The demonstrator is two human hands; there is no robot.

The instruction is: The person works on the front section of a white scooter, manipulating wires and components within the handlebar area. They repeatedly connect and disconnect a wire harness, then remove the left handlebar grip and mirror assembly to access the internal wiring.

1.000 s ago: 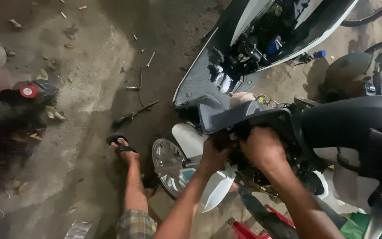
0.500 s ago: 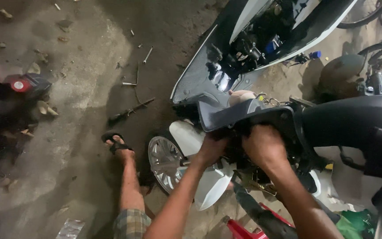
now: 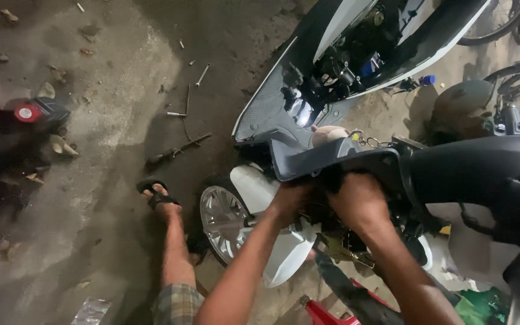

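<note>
Both my hands reach into the front of a dark scooter, just under its grey-blue handlebar cover [image 3: 332, 157]. My left hand [image 3: 290, 198] is closed on some part beneath the cover; the part itself is hidden. My right hand [image 3: 362, 201] presses into the same dark gap with its fingers curled out of sight. Below them sit the white front fender [image 3: 284, 247] and the silver front wheel [image 3: 221, 219]. My left leg stretches out, its foot in a black sandal [image 3: 154, 194].
A detached white and black body panel [image 3: 332, 66] with wiring lies ahead on the dirty concrete floor. Loose tools and bolts [image 3: 182, 111] lie to its left. A red-and-black object [image 3: 31, 114] sits at the far left. Bicycle wheels [image 3: 519, 84] stand at the right.
The view has shifted slightly; both hands have stayed under the handlebar cover with little movement.
</note>
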